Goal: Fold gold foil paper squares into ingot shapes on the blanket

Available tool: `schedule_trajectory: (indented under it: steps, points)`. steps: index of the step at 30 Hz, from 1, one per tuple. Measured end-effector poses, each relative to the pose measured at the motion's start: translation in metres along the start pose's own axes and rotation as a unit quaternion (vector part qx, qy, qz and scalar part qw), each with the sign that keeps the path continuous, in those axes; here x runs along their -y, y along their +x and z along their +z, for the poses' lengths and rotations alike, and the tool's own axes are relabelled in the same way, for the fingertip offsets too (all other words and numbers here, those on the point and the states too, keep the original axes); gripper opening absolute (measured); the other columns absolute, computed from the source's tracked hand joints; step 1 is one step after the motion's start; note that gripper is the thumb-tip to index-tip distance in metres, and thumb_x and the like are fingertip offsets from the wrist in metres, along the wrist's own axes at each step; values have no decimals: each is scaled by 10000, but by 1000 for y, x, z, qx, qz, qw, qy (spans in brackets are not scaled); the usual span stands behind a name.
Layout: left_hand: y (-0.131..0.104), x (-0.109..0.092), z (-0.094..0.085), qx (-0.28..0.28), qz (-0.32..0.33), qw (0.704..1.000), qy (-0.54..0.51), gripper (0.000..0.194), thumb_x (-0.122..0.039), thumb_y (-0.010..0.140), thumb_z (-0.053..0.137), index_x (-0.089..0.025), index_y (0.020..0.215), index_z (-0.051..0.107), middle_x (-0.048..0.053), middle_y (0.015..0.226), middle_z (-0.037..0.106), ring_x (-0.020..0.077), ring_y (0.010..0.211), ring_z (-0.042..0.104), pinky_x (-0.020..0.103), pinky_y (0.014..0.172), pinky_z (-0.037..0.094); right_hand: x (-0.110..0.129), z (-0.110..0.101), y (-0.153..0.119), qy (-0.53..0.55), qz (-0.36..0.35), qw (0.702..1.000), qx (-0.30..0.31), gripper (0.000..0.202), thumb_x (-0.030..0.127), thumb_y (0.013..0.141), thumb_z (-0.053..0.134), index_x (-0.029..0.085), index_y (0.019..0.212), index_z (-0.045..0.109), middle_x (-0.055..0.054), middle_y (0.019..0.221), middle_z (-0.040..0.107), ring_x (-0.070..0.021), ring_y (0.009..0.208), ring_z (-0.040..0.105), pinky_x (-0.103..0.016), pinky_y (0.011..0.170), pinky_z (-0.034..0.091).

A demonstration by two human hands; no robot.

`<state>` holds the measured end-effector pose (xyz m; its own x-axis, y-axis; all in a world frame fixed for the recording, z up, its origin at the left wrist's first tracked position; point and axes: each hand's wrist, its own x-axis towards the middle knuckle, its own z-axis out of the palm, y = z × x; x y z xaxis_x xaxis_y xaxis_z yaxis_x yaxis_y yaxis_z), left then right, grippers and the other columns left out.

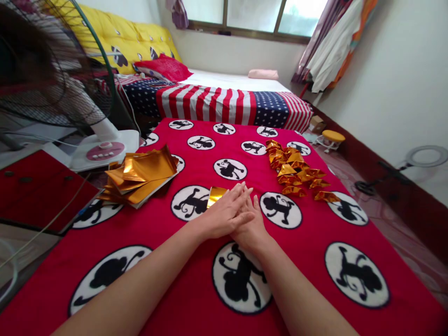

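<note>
My left hand [226, 214] lies flat with its fingers stretched forward, partly over my right hand [251, 229]. The right hand is also flat, fingers extended, and the two overlap near the middle of the red cloth. From under the left hand juts a small piece of gold foil paper [216, 196]; the rest of it is hidden. A loose stack of gold foil sheets [147, 175] lies to the left. On the right sits a cluster of several folded gold paper pieces [292, 170].
A red cloth [210, 154] with monkey prints covers the surface. At left stands an electric fan [101, 144], its blades blurred, beside a dark red panel [42, 191]. Behind is a bed [213, 100] with a red pillow [164, 68]. A yellow stool [333, 136] and a ring light [427, 155] are right.
</note>
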<state>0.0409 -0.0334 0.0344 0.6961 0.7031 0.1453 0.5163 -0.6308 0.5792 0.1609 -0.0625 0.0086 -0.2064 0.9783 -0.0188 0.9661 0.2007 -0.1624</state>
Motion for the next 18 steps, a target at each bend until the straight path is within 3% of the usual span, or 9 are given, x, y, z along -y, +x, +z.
schedule_trajectory:
  steps: [4, 9, 15, 18]
  points:
    - [-2, 13, 10, 30, -36, 998, 45, 814, -645, 919, 294, -138, 1539, 147, 126, 1613, 88, 245, 1496, 61, 438, 1210, 113, 0, -3, 1, 7, 7, 1000, 13, 767, 387, 874, 474, 166, 1542, 169, -96, 1614, 86, -288, 1489, 39, -528, 1186, 54]
    - [-12, 28, 7, 26, -88, 988, 125, 860, -689, 900, 257, -91, 1518, 226, 153, 1591, 182, 258, 1488, 121, 445, 1208, 111, -1, -3, 1, 6, 9, 1000, 3, 777, 392, 869, 436, 82, 1531, 176, -104, 1608, 88, -273, 1491, 29, -520, 1189, 55]
    - [-22, 44, 0, -1, -109, 973, 201, 684, -540, 957, 282, -138, 1511, 269, 106, 1592, 213, 251, 1485, 149, 475, 1198, 137, -4, 0, 1, 39, -1, 999, -27, 824, 523, 875, 435, 61, 1519, 211, -132, 1601, 119, -273, 1490, 55, -533, 1185, 59]
    - [-24, 51, -2, -10, -122, 971, 208, 621, -441, 958, 345, -159, 1508, 278, 86, 1588, 236, 255, 1481, 165, 503, 1191, 151, -8, 0, 4, 71, -6, 997, -38, 763, 419, 859, 468, 69, 1505, 262, -141, 1595, 159, -270, 1486, 106, -536, 1183, 79]
